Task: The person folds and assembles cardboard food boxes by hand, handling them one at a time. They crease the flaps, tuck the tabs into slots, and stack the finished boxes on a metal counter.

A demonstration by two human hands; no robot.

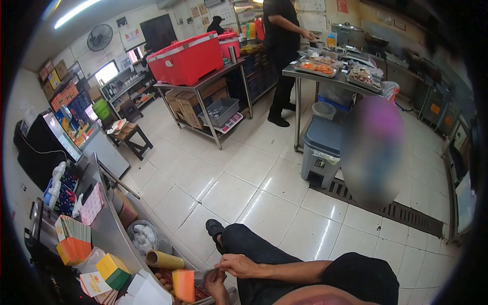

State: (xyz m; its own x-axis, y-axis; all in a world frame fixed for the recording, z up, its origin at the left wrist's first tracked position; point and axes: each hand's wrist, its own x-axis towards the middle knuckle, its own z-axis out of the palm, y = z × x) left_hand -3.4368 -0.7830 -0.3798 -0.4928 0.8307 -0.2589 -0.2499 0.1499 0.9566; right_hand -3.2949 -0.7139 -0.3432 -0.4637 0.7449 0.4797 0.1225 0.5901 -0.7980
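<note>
My right hand (238, 265) reaches in from the right with its fingers pinched together. Just below it, my left hand (217, 287) is closed, its fingertips close to the right hand's. Whatever they hold between them is too small and hidden to make out. Both are over the edge of a container (231, 291) beside my leg. Left of my hands is a small orange box (184, 285), slightly blurred. Behind it lie several brown round items (163, 278), partly covered. A yellowish tube-like roll (165, 260) lies above them.
A steel counter (109, 223) at left carries orange-and-white cartons (73, 239) and a yellow-green box (112, 270). Beside it stands a lined bin (144, 235). Beyond are a red cooler box (188, 58), a grey pedal bin (323, 145), a standing person (281, 56) and a blurred figure (373, 152).
</note>
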